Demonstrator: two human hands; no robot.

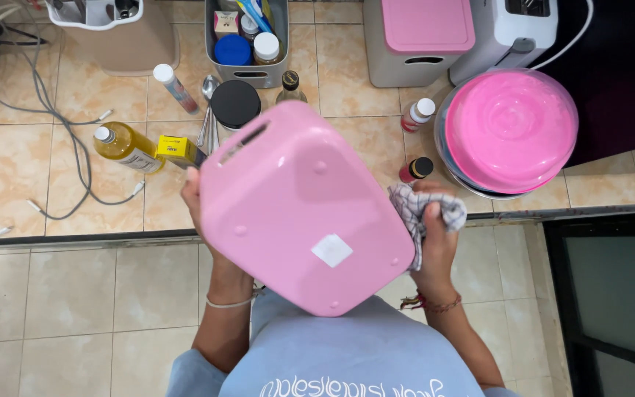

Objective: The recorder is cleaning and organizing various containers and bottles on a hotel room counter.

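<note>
Pink bin [299, 206], white sticker [331, 250]; grey-white checked cloth [414, 208]; pink bowl lid [510, 129]; yellow oil bottle [125, 145]; beige tiles [347, 73].

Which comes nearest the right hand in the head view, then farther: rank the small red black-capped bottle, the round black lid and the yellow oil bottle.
From the right hand, which grips a checked cloth:
1. The small red black-capped bottle, just above the hand on the counter.
2. The round black lid, up and left, beyond the pink plastic tub.
3. The yellow oil bottle, lying at the far left.

1 head camera looks straight down (close) over the tiled counter [347, 81].
</note>
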